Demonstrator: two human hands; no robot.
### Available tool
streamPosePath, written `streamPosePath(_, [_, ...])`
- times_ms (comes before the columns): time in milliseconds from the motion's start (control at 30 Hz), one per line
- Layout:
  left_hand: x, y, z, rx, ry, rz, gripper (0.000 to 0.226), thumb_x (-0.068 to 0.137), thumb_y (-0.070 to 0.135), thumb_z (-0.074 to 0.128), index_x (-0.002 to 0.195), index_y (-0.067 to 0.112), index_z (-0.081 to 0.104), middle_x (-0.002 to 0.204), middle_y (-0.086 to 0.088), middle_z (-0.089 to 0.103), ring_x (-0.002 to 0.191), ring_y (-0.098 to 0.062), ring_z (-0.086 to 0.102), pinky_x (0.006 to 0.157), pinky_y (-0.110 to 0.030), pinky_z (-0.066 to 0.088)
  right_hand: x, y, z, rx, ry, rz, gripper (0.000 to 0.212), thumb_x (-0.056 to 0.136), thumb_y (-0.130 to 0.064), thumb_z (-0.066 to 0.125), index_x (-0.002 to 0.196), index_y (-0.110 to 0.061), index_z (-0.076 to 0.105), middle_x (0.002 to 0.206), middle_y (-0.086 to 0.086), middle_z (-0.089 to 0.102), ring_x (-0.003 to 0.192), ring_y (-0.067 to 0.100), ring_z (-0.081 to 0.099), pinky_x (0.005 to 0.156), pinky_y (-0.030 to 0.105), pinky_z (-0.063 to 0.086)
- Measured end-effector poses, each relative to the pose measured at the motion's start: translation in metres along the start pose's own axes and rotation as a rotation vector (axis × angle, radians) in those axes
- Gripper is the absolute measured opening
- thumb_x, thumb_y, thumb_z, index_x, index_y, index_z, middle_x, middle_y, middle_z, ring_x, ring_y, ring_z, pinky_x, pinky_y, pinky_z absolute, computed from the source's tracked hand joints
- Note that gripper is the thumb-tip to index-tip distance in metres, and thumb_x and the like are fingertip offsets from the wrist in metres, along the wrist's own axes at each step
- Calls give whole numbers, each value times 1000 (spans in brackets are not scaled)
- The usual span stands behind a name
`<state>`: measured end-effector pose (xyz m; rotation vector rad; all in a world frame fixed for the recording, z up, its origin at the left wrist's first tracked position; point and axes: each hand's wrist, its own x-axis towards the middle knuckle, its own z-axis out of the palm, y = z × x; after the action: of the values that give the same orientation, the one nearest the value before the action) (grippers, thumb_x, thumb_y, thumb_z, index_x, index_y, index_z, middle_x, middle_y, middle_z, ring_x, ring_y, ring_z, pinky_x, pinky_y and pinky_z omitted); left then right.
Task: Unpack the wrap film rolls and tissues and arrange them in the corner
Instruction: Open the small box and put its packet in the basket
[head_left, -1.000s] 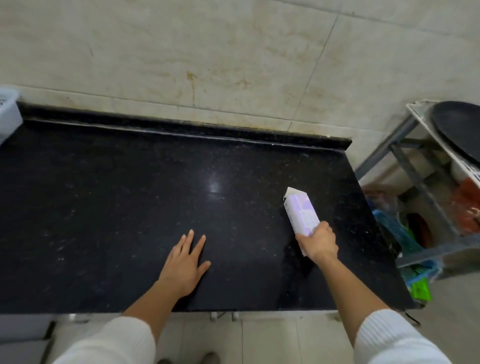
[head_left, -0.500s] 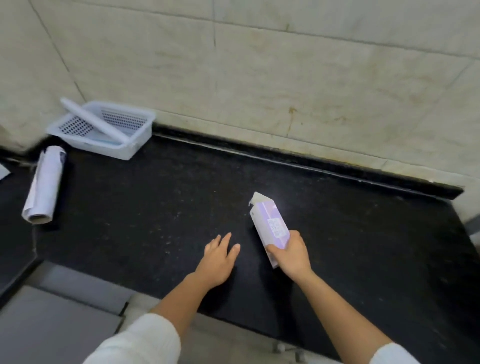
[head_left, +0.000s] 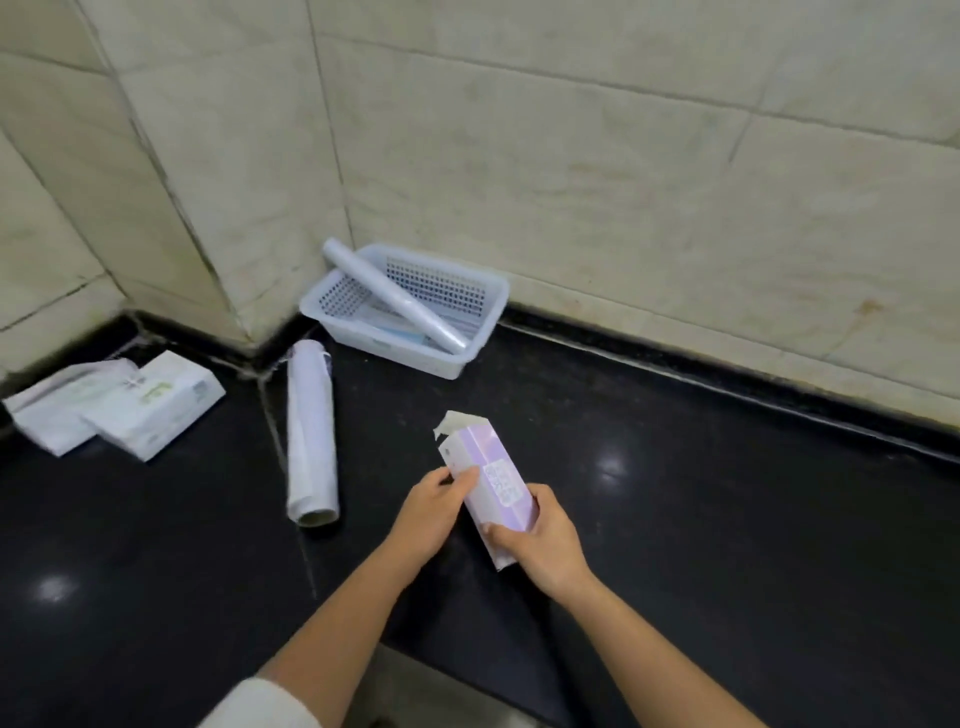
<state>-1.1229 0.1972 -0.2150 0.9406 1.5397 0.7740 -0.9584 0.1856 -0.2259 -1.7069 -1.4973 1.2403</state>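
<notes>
I hold a long purple and white carton (head_left: 485, 470) with an open flap at its far end, above the black counter (head_left: 675, 493). My right hand (head_left: 540, 545) grips its near end and my left hand (head_left: 434, 506) holds its left side. A wrap film roll (head_left: 310, 436) lies on the counter to the left of my hands. Another roll (head_left: 395, 297) leans across a white perforated basket (head_left: 483, 291) against the wall. Two white tissue packs (head_left: 156, 402) lie in the left corner.
Tiled walls meet at an outward corner behind the basket. The counter's front edge runs below my forearms, with floor beneath.
My view has swung left, bringing the basket, the rolls and the tissue packs into sight. My left hand has come off the counter and taken hold of the carton beside my right.
</notes>
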Motion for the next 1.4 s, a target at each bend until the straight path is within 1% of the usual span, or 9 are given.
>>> streamPosePath(67, [8, 7, -30, -69, 19, 11, 65, 66, 58, 69, 121, 34, 44, 105, 12, 68, 83, 2, 68, 65, -18, 50, 7, -26, 28, 9, -1, -39, 50, 67, -31, 77, 107, -31, 48, 98, -11, 63, 77, 7, 65, 59, 18, 50])
streamPosePath(167, [23, 12, -63, -113, 84, 52, 84, 66, 48, 77, 137, 35, 34, 113, 4, 65, 96, -8, 68, 81, -30, 57, 18, -56, 56, 30, -29, -102, 50, 63, -25, 79, 102, -37, 49, 91, -12, 64, 68, 1, 66, 53, 13, 50])
streamPosePath(333, [42, 19, -107, -120, 174, 139, 73, 73, 31, 77, 137, 28, 42, 120, 6, 63, 101, -6, 62, 78, -23, 52, 43, -92, 63, -60, -133, -166, 53, 71, -37, 76, 120, -32, 58, 117, -17, 60, 103, -3, 58, 84, 16, 47])
streamPosePath(467, [38, 20, -124, -36, 179, 209, 75, 72, 30, 80, 137, 29, 43, 122, 9, 59, 106, -10, 60, 88, -32, 53, 63, -132, 52, -20, 18, -312, 21, 83, -32, 69, 105, -32, 67, 108, -12, 63, 103, 9, 59, 86, 26, 50])
streamPosePath(667, [29, 20, -117, 115, 287, 300, 65, 68, 31, 82, 120, 41, 44, 115, 21, 50, 111, -8, 54, 95, -32, 49, 78, -166, 55, -313, -14, -565, 22, 90, -29, 60, 107, -36, 73, 124, -11, 50, 122, 2, 30, 105, 32, 23])
streamPosePath(900, [23, 14, -102, 305, 309, 381, 63, 69, 38, 78, 116, 45, 38, 116, 22, 45, 111, -4, 50, 92, -30, 48, 89, -173, 30, -588, 239, -388, 29, 86, -32, 58, 110, -20, 71, 99, 1, 52, 102, 23, 46, 86, 40, 45])
streamPosePath(1133, [22, 19, -87, 381, 341, 432, 64, 69, 43, 77, 118, 42, 35, 116, 20, 45, 107, -2, 49, 86, -28, 48, 93, -168, 21, -781, 152, -260, 26, 86, -41, 52, 100, -33, 73, 112, -1, 44, 108, 22, 35, 88, 40, 28])
streamPosePath(1267, [24, 22, -87, 536, 380, 511, 67, 74, 35, 76, 127, 35, 33, 123, 15, 44, 111, -7, 46, 87, -31, 49, 91, -175, 14, -343, -84, -187, 35, 84, -39, 57, 50, -36, 67, 54, -14, 53, 56, 4, 48, 59, 29, 39])
streamPosePath(1400, [25, 29, -85, 640, 417, 604, 66, 76, 34, 73, 127, 35, 31, 123, 14, 41, 108, -7, 45, 81, -26, 48, 91, -176, 13, -348, -206, -135, 25, 78, -33, 58, 91, -17, 72, 86, 1, 72, 79, 18, 67, 68, 32, 53])
